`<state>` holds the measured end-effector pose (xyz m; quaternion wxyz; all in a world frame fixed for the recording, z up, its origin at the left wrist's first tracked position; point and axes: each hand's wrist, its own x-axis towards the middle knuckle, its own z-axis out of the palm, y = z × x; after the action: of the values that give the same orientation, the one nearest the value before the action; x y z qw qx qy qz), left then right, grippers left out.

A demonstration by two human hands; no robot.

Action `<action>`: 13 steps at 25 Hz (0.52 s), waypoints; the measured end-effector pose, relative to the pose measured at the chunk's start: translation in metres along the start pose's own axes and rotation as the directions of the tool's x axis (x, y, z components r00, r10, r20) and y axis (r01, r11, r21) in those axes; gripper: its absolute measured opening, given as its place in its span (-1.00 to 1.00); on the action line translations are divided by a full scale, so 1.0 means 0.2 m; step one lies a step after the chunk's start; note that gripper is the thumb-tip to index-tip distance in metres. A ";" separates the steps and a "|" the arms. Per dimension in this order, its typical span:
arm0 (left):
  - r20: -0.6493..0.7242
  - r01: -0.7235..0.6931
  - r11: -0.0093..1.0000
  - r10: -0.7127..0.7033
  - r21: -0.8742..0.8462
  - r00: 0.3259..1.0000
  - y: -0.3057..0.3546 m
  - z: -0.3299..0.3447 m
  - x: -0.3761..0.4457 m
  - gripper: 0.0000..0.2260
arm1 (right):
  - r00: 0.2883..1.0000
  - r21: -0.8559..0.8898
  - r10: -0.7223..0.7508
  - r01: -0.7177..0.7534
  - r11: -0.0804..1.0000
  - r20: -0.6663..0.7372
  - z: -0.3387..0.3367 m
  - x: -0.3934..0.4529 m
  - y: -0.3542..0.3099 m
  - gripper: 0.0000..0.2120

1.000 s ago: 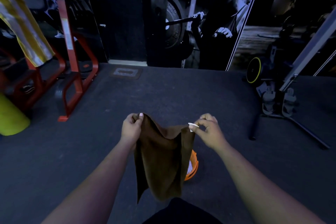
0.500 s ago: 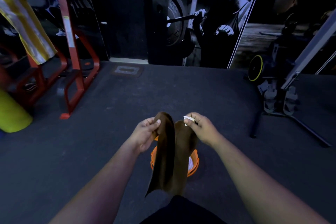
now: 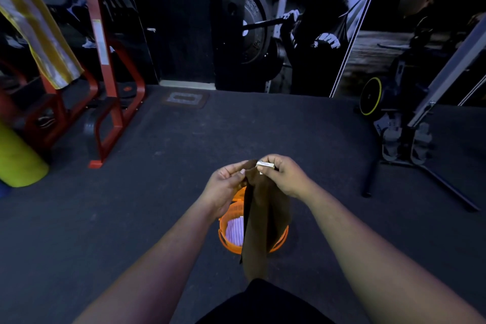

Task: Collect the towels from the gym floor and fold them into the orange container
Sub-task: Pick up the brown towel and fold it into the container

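Observation:
A brown towel (image 3: 263, 218) hangs folded in half lengthwise, held up by its top corners. My left hand (image 3: 226, 184) pinches one top corner. My right hand (image 3: 285, 176) pinches the other, beside a small white tag (image 3: 265, 164). The two hands nearly touch. Below the towel stands the orange container (image 3: 226, 241) on the dark floor, partly hidden behind the cloth. A pale striped cloth (image 3: 234, 229) lies inside it.
A red steel rack (image 3: 110, 102) and a yellow cylinder (image 3: 15, 163) stand at the left. A yellow-white cloth (image 3: 36, 26) hangs at the upper left. An exercise machine with a black stand (image 3: 410, 144) occupies the right. Dark carpet (image 3: 236, 126) stretches ahead to a wall mural.
My hands have come together, bringing the towel's two top corners side by side. The towel went from spread wide to a narrow doubled strip over the container.

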<state>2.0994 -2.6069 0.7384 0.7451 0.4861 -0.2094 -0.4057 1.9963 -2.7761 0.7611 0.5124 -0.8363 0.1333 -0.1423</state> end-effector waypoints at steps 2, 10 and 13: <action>-0.015 0.006 1.000 -0.006 0.013 1.000 0.00 0.02 -0.01 -0.74 | 1.000 -0.049 0.011 -0.012 0.999 -0.016 0.01 0.02 0.01 -0.93; 0.004 0.001 1.000 -0.001 -0.021 1.000 0.01 0.02 -0.03 -0.70 | 0.988 -0.102 0.100 -0.112 0.988 -0.115 0.05 0.08 -0.01 -0.82; -0.075 -0.006 0.999 0.010 0.053 0.997 0.02 0.04 -0.02 -0.69 | 0.990 -0.102 0.101 -0.111 0.989 -0.098 0.07 0.09 -0.02 -0.82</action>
<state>2.0928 -2.6064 0.7460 0.7412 0.5196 -0.1937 -0.3783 2.0182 -2.7703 0.7602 0.4671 -0.8467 0.2088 -0.1461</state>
